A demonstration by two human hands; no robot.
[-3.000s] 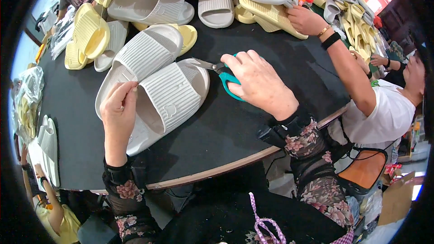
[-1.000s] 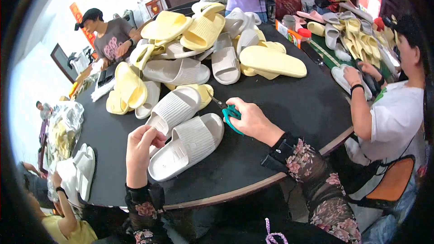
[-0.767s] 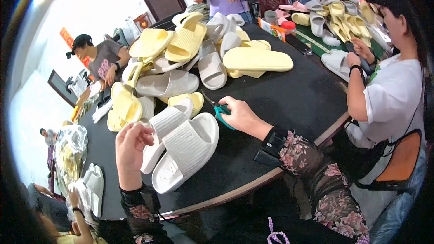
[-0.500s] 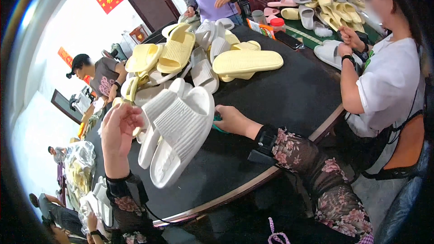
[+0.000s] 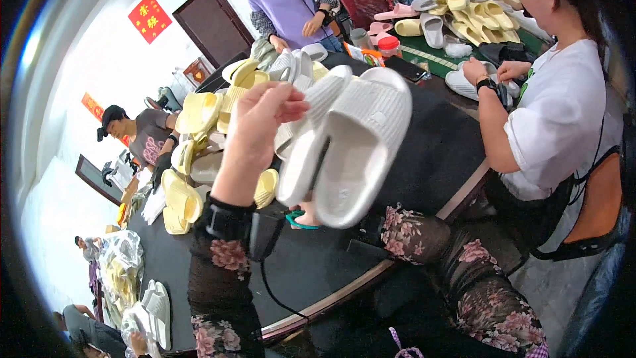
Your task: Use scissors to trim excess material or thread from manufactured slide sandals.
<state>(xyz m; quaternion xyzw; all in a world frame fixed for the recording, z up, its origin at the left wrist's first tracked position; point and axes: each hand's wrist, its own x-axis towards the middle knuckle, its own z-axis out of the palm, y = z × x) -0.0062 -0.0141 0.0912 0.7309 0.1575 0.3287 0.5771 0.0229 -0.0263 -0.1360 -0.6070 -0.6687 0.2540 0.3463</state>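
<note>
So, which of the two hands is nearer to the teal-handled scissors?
Right. The right hand, mostly hidden behind the grey slides, is at the scissors; the left hand is higher.

I'm seeing L hand (image 5: 262, 122) curling its fingers right by a pale-grey slipper pair (image 5: 358, 152) tilting above the black tbl (image 5: 434, 136), grip unclear; R hand (image 5: 308, 213), mostly hidden behind, is holding a teal scissor handle (image 5: 295, 220). Yellow/grey slippers (image 5: 199, 114) are lying heaped twd far edge.
</note>
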